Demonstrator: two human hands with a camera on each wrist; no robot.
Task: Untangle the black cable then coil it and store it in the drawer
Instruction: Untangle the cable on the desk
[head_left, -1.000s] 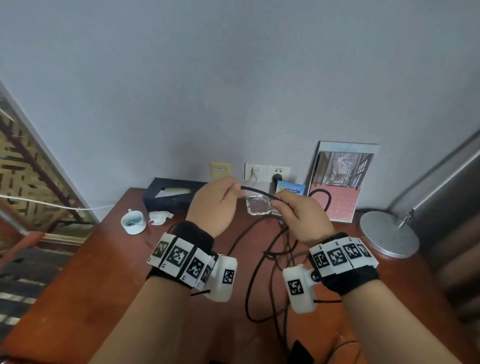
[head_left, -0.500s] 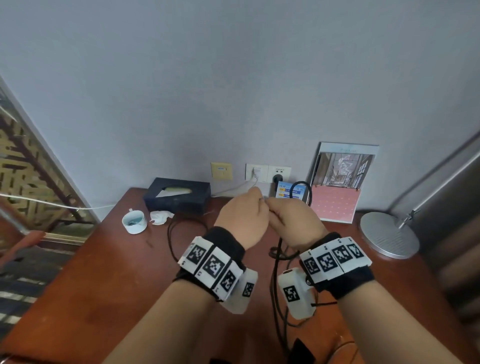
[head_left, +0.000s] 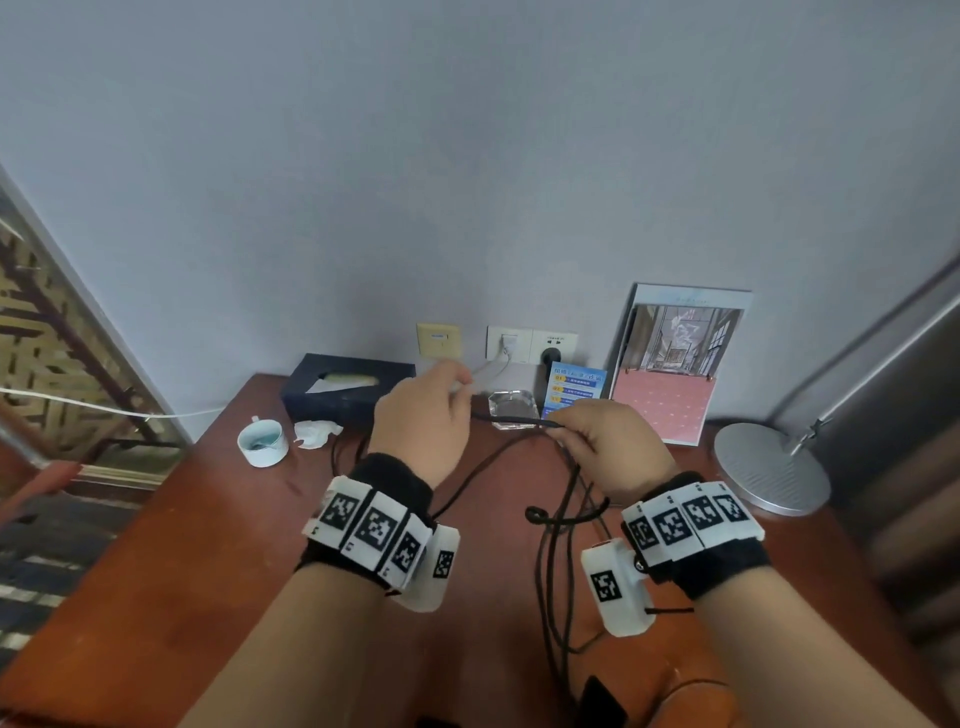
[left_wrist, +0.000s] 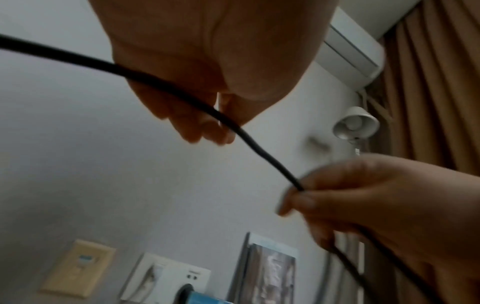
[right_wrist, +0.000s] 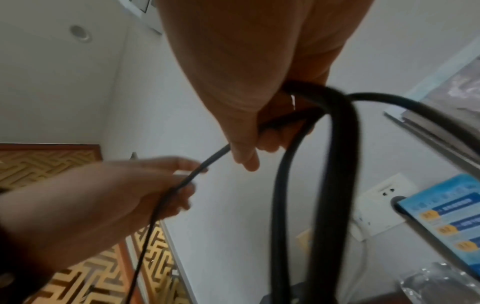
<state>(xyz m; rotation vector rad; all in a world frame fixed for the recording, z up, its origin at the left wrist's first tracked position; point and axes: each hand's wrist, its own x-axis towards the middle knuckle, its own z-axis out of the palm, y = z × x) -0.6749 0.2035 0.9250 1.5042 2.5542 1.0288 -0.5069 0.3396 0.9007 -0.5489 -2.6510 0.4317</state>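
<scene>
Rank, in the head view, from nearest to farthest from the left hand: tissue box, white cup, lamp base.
1. tissue box, just behind-left of the left hand.
2. white cup, farther left.
3. lamp base, far right, beyond the right hand.

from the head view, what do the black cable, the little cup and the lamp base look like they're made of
Black cable: probably rubber or plastic sheath, matte, bends in loose loops. Cup: seems glazed ceramic, glossy white. Lamp base: likely brushed metal, a dull silver disc.

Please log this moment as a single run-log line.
left hand: pinches black cable | right hand: grips cable loops | rest: tangled on table | drawer: unseen
</scene>
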